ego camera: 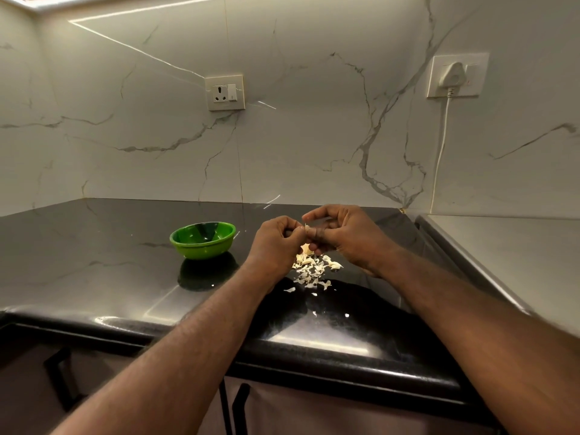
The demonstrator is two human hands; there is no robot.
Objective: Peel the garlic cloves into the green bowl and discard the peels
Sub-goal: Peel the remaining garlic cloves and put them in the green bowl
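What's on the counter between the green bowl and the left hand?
Nothing: in the head view only bare black countertop separates green bowl and left hand. It and the right hand pinch a garlic clove above the peels.

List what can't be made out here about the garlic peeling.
Head view, small pale garlic clove: nearly covered by fingers of the left hand and right hand; peeling progress unclear.
Head view, round glossy green bowl: its near wall hides the floor, contents unknown.
Head view, pale papery scraps on the black counter: too small to tell peels from cloves.
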